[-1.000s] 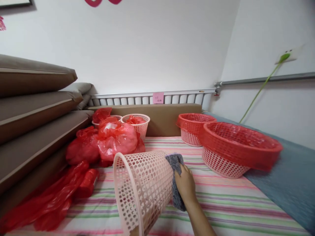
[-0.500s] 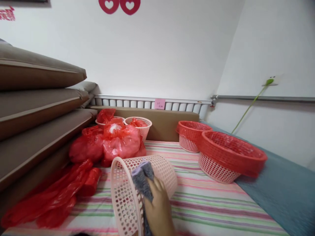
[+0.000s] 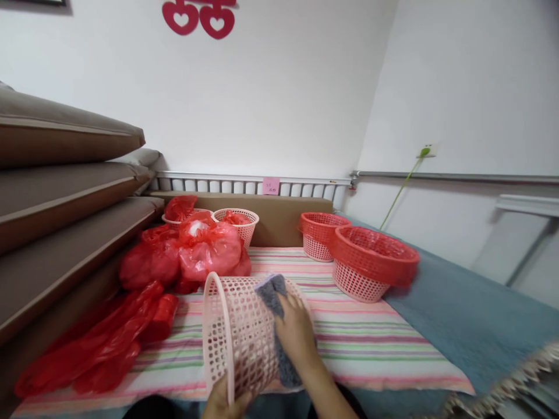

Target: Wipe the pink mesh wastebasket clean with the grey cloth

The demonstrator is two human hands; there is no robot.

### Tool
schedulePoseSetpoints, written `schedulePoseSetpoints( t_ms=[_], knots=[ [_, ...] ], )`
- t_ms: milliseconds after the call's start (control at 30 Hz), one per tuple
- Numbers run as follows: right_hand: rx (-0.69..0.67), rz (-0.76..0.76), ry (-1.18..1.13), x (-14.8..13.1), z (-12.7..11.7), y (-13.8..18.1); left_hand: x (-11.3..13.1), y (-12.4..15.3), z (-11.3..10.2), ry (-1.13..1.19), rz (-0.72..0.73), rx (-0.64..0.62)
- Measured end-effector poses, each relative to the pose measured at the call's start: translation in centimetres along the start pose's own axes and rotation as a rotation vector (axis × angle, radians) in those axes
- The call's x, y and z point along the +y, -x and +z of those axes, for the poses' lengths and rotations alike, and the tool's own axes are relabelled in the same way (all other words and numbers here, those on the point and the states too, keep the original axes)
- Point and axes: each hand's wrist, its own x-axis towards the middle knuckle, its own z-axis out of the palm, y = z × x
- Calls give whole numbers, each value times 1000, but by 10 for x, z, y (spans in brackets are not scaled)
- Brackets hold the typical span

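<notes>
A pale pink perforated plastic basket [image 3: 251,331] lies on its side on the striped cloth, its round mouth facing left. Down at the near edge, my left hand [image 3: 227,401] grips the rim with the thumb on the outside. My right hand [image 3: 297,331] is closed on a grey cloth [image 3: 271,294] and presses it against the basket's outer wall. Part of the cloth hangs below the right hand along the basket's side.
Red plastic bags [image 3: 212,253], some filled, sit at the left beside stacked cushions [image 3: 74,215]. A red bag roll [image 3: 161,319] lies in front. Two bag-lined baskets [image 3: 360,279] stand at the right on the striped cloth [image 3: 358,343]. A radiator [image 3: 248,185] runs behind.
My right hand and the grey cloth have moved from near the basket's rim toward its base. My left hand has come into view holding the rim. The view has shifted right.
</notes>
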Motion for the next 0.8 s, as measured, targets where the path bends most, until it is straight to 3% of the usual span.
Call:
schedulePoseSetpoints(
  t_ms=[167,233,333,433,600,667,800],
  knots=[
    [118,265,-153,83,-23,0,34,12,-34,274,-58,383],
    [139,350,-278,95,-35,7,53,19,-44,321,-47,447],
    [163,394,-420,88,-49,15,66,22,-58,477,-76,490],
    [171,385,-527,70,-57,17,50,16,-76,617,-140,501],
    [154,339,-642,54,-54,14,0,-10,-99,688,-148,476],
    [166,323,-651,51,-51,12,-16,-23,-102,597,-104,455],
    [139,262,-639,42,-46,10,-39,-42,-105,347,-49,602]
  ],
)
